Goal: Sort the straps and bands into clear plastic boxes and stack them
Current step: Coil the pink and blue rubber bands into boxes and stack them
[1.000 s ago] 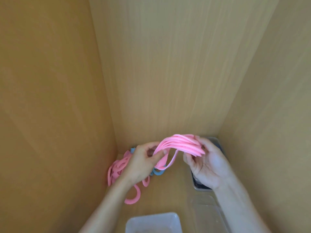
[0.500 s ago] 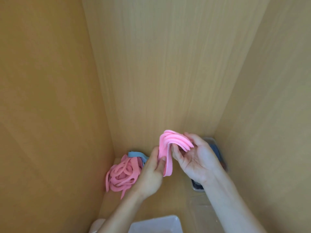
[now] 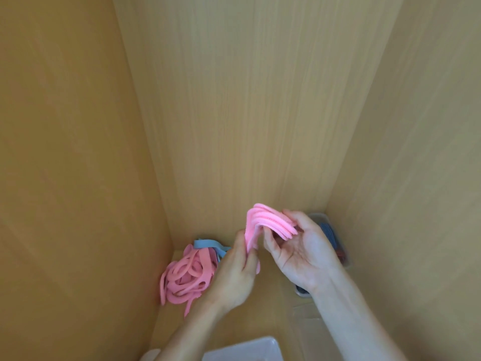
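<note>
A folded bundle of pink bands (image 3: 263,221) arches between both hands above the shelf floor. My left hand (image 3: 234,272) pinches the bundle's lower end. My right hand (image 3: 302,248) holds its upper end with the fingers curled around it. A loose heap of pink bands (image 3: 186,276) lies in the back left corner, with a blue band (image 3: 207,243) behind it. A clear plastic box (image 3: 335,238) with dark and blue straps stands at the back right, partly hidden by my right hand. Another clear box (image 3: 250,347) shows at the bottom edge.
Wooden walls close in on the left (image 3: 78,178), back (image 3: 260,113) and right (image 3: 416,178). A clear lid or box (image 3: 307,321) lies on the floor beside my right forearm.
The pink bundle has been folded tighter and more upright. Both hands have drawn closer together, and my left hand has left the heap in the corner.
</note>
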A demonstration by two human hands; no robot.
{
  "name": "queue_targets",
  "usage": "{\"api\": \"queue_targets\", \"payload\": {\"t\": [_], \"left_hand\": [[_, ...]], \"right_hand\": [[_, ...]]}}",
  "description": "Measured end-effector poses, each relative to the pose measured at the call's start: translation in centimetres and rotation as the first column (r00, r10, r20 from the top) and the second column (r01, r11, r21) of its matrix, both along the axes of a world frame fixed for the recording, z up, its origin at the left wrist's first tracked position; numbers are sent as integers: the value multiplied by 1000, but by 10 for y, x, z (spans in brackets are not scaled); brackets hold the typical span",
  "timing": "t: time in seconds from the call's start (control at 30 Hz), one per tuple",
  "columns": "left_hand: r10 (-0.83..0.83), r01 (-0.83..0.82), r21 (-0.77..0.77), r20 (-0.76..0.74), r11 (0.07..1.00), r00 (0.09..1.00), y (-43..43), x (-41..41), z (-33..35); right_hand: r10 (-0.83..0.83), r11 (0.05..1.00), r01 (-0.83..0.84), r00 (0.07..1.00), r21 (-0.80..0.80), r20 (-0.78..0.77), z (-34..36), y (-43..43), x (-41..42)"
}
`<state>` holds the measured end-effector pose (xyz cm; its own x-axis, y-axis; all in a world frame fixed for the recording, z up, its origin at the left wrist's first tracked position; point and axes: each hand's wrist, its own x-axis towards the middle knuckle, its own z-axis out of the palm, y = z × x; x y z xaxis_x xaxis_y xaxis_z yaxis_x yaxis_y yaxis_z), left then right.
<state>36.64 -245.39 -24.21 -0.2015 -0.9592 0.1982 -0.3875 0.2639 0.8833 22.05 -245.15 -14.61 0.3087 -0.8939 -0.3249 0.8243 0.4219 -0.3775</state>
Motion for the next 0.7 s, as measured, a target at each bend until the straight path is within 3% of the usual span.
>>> {"api": "queue_targets", "payload": {"t": [0.13,0.37,0.47,0.7], "left_hand": [[31,-31,24,-13,999,999,-6,12,8],[134,-136,-6,-132,991,982,-13,20,20],[239,-224,86,-264,971,935,-10,19,20],[313,-207,272,-445,940,839,2,17,26]], "right_hand": [[68,985,-113,948,-128,-312,-6,6,-6],[50,913,-336,653,-230,-756,-21,19,-11],[-30,927,-299,541,-225,-841,-28,22,-12],[-215,930,-172,459,-324,-862,-41,22,-9]]}}
